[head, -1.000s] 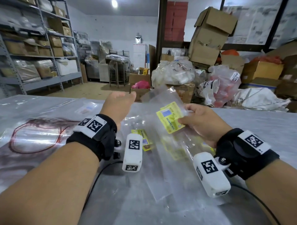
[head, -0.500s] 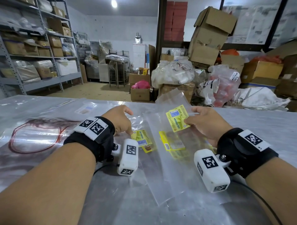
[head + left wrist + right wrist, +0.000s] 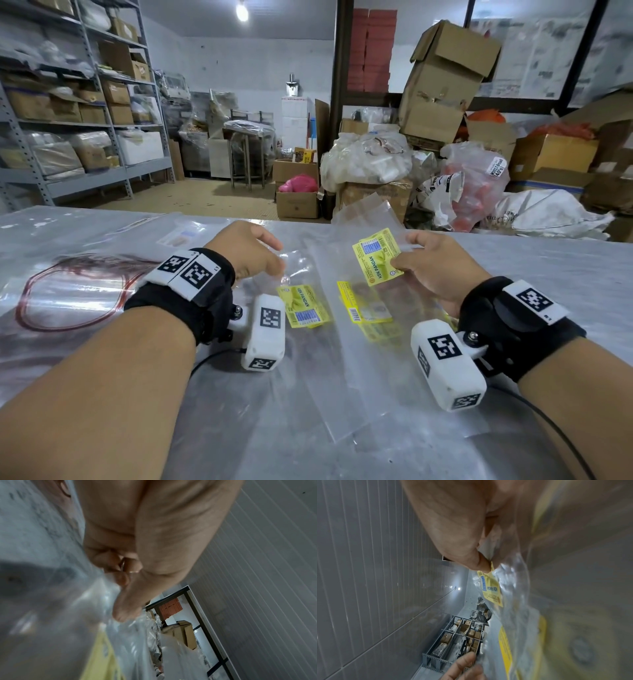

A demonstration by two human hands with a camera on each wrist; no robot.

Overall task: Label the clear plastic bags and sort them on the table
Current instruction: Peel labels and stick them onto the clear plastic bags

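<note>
Pinching yellow rectangular label point(image 3: 376, 255) inside crinkly clear plastic bag point(image 3: 356, 308), right hand point(image 3: 435, 270) holds it raised just above table point(image 3: 548, 274). Left hand point(image 3: 246, 253), fingers curled, nips thin glossy film of second bag point(image 3: 294, 270) lying flat beside it. Tabletop grey, shiny, plastic-covered. Storeroom beyond: metal shelving point(image 3: 85, 120), stacked cardboard boxes point(image 3: 442, 85).

You stand in a cluttered storeroom.
To your left, grey metal shelving point(image 3: 85, 113) carries boxes and wrapped bundles; ahead, a pale wall point(image 3: 246, 68) under one ceiling lamp point(image 3: 241, 10), a tan floor point(image 3: 191, 202), and stacked cardboard boxes point(image 3: 445, 78) beside a dark post point(image 3: 337, 102).
</note>
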